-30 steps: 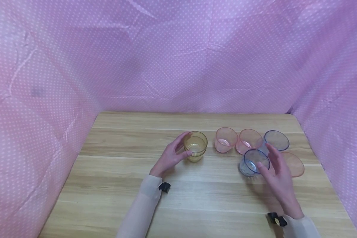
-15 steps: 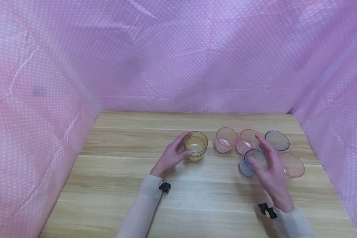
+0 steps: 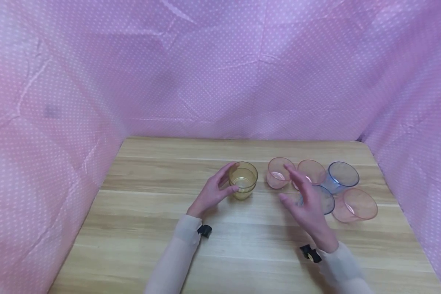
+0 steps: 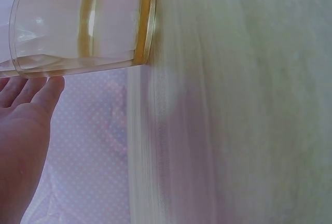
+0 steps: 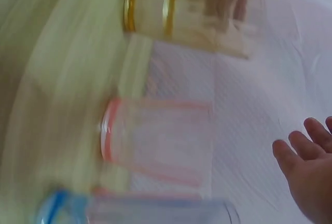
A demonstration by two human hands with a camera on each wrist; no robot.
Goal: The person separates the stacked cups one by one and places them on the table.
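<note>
Two nested yellow cups (image 3: 243, 192) stand upright on the table, left of the other cups. My left hand (image 3: 210, 195) holds them from the left, thumb at the near side and fingers around the far side. In the left wrist view, fingers lie against the clear yellow wall (image 4: 57, 27). My right hand (image 3: 309, 208) is in the air with fingers spread and holds nothing. It partly hides the front blue cup (image 3: 328, 200) and a pink cup (image 3: 313, 166). Another pink cup (image 3: 277, 181) stands between the yellow cups and this hand.
At the right stand a back blue cup (image 3: 339, 177) and a further pink cup (image 3: 356, 206). The wooden table (image 3: 139, 228) has pink dotted cloth (image 3: 220, 81) hanging behind it and at both sides.
My right hand has moved left, from beside the front blue cup to a place in front of the pink cups. My left hand and the yellow cups have stayed put.
</note>
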